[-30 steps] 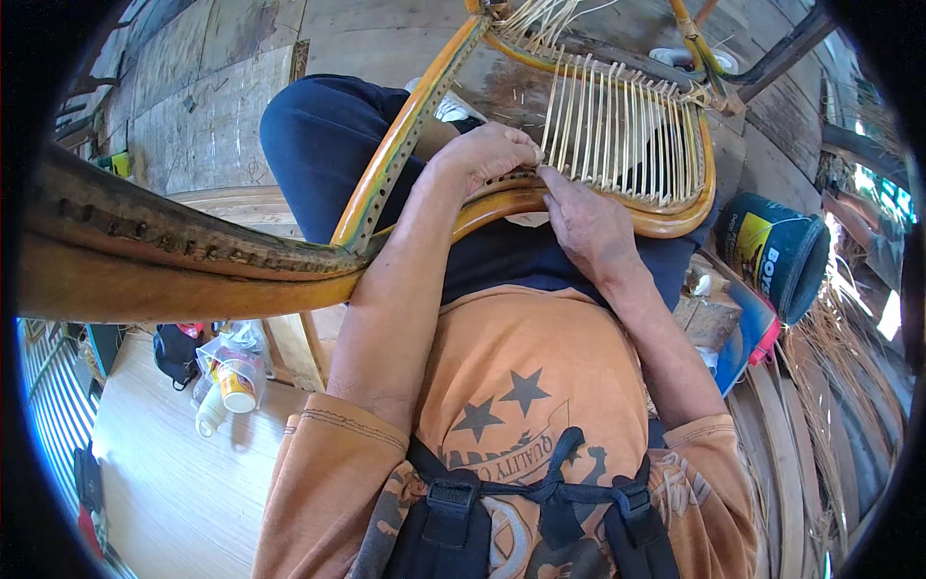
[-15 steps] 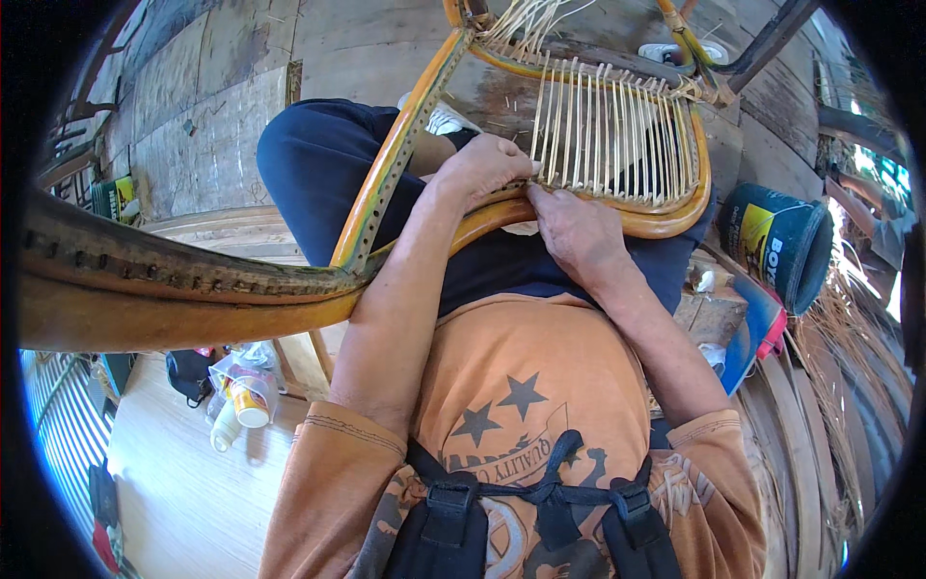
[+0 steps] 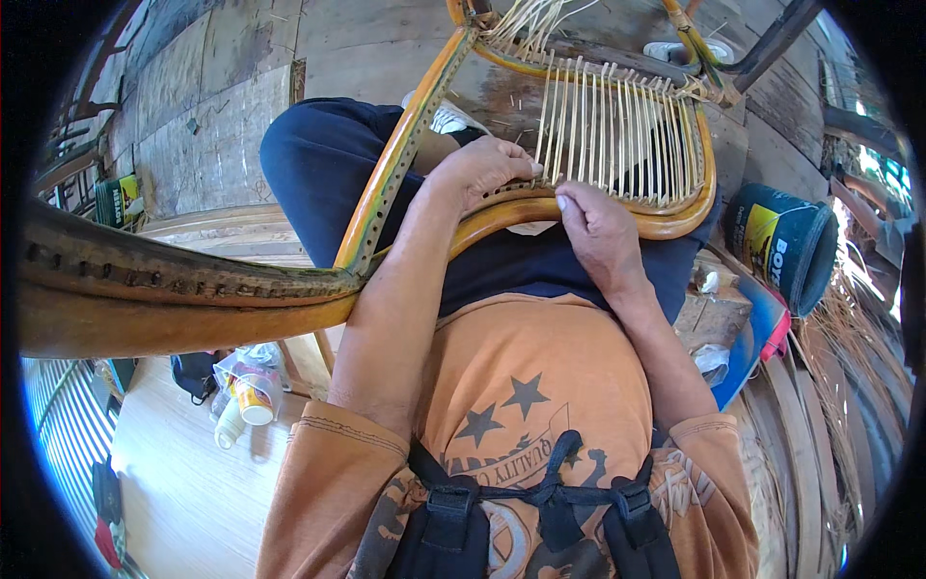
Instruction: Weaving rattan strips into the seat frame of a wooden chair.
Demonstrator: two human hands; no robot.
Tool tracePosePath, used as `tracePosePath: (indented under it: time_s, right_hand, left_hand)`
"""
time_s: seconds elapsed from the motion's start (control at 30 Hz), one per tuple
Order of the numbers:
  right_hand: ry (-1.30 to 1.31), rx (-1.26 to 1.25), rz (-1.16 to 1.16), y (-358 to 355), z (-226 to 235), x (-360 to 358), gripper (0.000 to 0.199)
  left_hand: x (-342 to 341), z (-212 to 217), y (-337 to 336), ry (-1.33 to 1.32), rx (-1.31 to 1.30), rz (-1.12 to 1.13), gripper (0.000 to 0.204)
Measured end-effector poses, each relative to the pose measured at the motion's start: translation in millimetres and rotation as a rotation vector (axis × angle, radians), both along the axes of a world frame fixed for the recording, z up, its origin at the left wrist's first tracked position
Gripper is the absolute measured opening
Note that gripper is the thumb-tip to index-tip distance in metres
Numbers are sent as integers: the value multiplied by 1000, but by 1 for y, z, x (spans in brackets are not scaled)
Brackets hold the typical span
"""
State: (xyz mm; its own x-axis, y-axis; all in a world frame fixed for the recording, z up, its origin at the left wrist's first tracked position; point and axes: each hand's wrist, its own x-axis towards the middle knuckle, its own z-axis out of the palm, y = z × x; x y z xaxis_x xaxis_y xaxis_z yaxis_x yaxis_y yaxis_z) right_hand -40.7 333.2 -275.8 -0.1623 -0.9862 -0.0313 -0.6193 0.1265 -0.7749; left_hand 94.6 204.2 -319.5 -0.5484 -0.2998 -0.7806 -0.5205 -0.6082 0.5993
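Observation:
Across my lap lies a curved rattan chair frame [image 3: 394, 154], yellow-brown, with a row of holes along its rails. Pale cane strands [image 3: 617, 130] run side by side across its right part. My left hand [image 3: 482, 172] reaches over the near rail, its fingers closed in a pinch at the lower end of the leftmost strand. Beside the same rail, my right hand [image 3: 600, 230] has its thumb and curled fingers together near the edge. Whatever the right fingers hold is too small or hidden to make out.
Loose cane ends [image 3: 529, 24] stick out at the frame's far corner. A dark bucket [image 3: 776, 246] stands to the right, near a blue and red object [image 3: 752, 338]. At lower left, a plastic bag with a yellow cup [image 3: 254, 400] lies on a pale surface [image 3: 174, 473].
My right hand has drawn back slightly right and toward me, away from my left fingers. The left hand stays at the rail by the leftmost strand.

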Motion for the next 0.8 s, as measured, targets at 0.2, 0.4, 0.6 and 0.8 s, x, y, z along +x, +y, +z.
tracePosePath:
  time_s: [0.2,0.4,0.6,0.8]
  right_hand:
    - [-154,-20,-230,27,10,-16,9]
    - [-168,98,-397,98,23,-28,9]
    - [-57,174,-1027,207,16,-54,14]
    - [161,446,-1250,331,-31,-77,17]
  left_hand:
    - [-12,5,6,19,-32,84,18]
    - [-1,9,1,-31,-9,-10,13]
    - [0,5,-4,-80,21,-42,16]
    - [-20,18,3,-108,54,30,15]
